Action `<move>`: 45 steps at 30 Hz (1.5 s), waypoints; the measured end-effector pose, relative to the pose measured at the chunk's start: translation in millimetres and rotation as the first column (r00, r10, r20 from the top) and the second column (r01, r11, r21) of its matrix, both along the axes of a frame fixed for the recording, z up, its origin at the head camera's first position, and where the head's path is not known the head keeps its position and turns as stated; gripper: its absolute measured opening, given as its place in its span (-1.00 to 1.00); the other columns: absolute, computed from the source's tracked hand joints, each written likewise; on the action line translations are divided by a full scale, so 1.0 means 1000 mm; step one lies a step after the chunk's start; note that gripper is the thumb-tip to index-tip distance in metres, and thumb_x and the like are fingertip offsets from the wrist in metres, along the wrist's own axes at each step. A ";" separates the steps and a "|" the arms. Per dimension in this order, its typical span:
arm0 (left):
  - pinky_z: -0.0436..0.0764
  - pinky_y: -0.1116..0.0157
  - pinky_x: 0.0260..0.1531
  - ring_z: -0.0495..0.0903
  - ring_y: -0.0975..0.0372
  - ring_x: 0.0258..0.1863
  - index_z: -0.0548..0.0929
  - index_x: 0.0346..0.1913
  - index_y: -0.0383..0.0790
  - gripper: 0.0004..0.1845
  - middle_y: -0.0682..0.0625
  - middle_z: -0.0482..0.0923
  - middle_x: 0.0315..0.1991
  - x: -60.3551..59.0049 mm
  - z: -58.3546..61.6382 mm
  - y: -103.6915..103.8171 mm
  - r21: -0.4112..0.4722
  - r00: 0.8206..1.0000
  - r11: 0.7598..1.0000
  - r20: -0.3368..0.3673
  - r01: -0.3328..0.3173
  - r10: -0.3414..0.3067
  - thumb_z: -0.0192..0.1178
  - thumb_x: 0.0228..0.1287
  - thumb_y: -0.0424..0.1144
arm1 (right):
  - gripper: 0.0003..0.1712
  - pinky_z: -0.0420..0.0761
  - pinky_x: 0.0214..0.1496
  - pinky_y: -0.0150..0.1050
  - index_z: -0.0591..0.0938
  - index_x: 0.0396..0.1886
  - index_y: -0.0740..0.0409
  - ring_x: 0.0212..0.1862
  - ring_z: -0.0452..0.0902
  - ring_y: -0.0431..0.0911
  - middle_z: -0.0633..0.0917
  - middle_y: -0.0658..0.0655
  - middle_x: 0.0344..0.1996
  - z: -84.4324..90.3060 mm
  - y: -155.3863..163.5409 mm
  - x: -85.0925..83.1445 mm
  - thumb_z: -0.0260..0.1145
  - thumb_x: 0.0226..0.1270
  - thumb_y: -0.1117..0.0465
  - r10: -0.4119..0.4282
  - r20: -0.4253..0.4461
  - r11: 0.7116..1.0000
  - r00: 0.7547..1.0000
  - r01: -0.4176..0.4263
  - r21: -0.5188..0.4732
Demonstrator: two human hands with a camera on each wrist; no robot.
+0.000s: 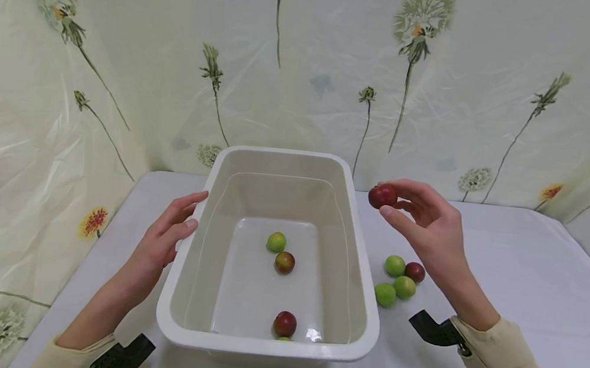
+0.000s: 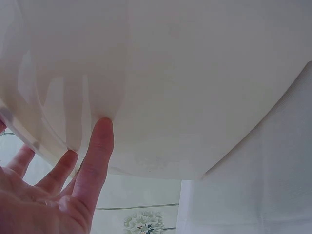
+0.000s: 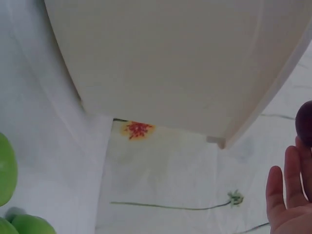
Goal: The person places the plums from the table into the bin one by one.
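One red fruit [image 1: 382,195] is pinched in the curled fingers [image 1: 406,190] of the right hand [image 1: 424,223], just right of the tub [image 1: 357,261] rim and above the bench [image 1: 531,278]. If released too early, it would likely miss the tub and roll off among the four loose fruits [image 1: 400,277]. The left hand [image 1: 164,236] is laid with straight fingers [image 2: 100,146] against the tub's left wall, grasping nothing.
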State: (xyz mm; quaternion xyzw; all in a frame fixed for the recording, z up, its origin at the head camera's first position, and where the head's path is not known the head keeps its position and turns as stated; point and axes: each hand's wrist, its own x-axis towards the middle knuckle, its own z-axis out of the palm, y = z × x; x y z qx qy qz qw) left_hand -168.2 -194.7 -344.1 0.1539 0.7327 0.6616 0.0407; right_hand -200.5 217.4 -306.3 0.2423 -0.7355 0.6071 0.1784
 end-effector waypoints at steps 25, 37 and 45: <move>0.66 0.02 -0.16 0.51 -0.01 0.14 0.22 0.46 0.16 -0.51 0.02 0.22 0.38 -0.001 -0.001 0.002 0.011 1.000 1.000 -0.001 -0.010 0.010 -0.11 0.55 -0.01 | -0.60 0.49 0.16 -0.15 0.60 0.09 0.25 0.05 0.52 -0.15 0.66 0.07 -0.01 0.046 -0.059 0.009 0.37 0.23 0.46 0.085 -0.007 0.945 0.996 -0.079 0.317; 0.66 0.03 -0.15 0.52 0.03 0.13 0.22 0.47 0.16 -0.51 0.01 0.22 0.38 0.000 -0.001 0.001 0.003 1.000 1.000 0.009 -0.010 0.010 -0.12 0.55 -0.01 | -0.70 0.46 0.13 -0.11 0.63 -0.01 -0.25 0.01 0.51 -0.28 0.67 -0.24 -0.15 0.022 -0.074 -0.007 0.43 0.27 0.03 0.187 0.049 0.842 0.981 -0.185 0.507; 0.67 0.07 -0.15 0.51 0.05 0.12 0.22 0.47 0.13 -0.52 -0.02 0.22 0.37 0.000 -0.001 0.001 0.008 1.000 1.000 0.008 -0.001 0.001 -0.15 0.56 -0.04 | -0.75 0.53 0.01 -0.15 0.64 -0.08 -0.24 -0.06 0.53 -0.31 0.66 -0.27 -0.20 0.025 -0.076 -0.007 0.44 0.26 0.09 0.243 0.121 0.747 0.963 -0.265 0.610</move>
